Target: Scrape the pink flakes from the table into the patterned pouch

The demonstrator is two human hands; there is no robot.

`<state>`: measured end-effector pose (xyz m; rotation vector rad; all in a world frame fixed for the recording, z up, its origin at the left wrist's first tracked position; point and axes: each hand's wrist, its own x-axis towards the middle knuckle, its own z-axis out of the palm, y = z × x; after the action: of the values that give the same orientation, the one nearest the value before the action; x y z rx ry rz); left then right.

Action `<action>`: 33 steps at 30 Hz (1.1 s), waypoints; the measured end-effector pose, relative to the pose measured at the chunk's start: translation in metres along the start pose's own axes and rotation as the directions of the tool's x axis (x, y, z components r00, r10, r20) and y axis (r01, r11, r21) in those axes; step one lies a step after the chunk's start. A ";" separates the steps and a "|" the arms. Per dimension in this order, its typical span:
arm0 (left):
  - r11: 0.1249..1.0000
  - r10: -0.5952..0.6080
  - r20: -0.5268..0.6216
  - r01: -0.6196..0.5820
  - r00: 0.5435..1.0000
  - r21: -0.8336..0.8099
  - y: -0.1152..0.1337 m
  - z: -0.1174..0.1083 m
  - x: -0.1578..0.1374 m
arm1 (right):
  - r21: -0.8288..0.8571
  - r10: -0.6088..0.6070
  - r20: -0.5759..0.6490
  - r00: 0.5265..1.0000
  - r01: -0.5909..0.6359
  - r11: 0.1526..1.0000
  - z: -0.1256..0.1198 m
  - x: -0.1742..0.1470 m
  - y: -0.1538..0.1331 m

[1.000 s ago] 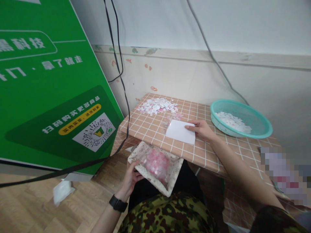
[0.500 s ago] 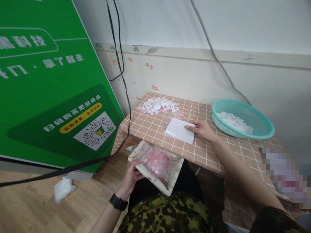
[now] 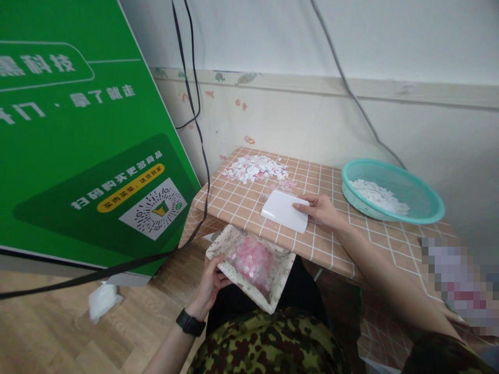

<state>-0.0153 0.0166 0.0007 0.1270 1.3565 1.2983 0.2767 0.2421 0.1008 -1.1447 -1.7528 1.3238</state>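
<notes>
My left hand grips the left rim of a square, speckled off-white tray, tilted just below the table's front edge. Small translucent pink and whitish pieces lie heaped in it. My right hand pinches the right edge of a white flat card, its left side curving down against the tabletop. Beyond the card, a few pink pieces are scattered on the cloth. Farther back spreads a pile of small white and pink flakes.
A turquoise plastic basket holding white flakes stands at the right of the table, which has a brown checked cloth. Dark cables hang at the left, before a green sign panel. A whitish bag lies on the floor.
My right hand has drawn the white card slightly left and toward the tray. My left hand keeps the tray in nearly the same place.
</notes>
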 end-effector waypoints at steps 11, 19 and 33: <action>1.000 -0.009 0.019 0.009 1.000 -0.024 -0.001 0.000 0.000 | 0.010 -0.016 0.273 0.962 0.013 1.000 0.014 -0.014 -0.007; 1.000 -0.017 0.001 0.017 1.000 -0.023 -0.001 0.000 0.000 | -0.098 -0.094 -0.275 0.957 0.069 0.993 -0.069 0.001 0.005; 1.000 -0.018 0.004 0.018 1.000 -0.010 -0.001 -0.001 0.002 | -0.227 0.009 -0.060 0.998 -0.023 0.974 -0.066 -0.003 -0.002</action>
<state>-0.0157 0.0172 -0.0011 0.1101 1.3452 1.2887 0.3357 0.2648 0.1207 -1.3111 -1.8918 1.1070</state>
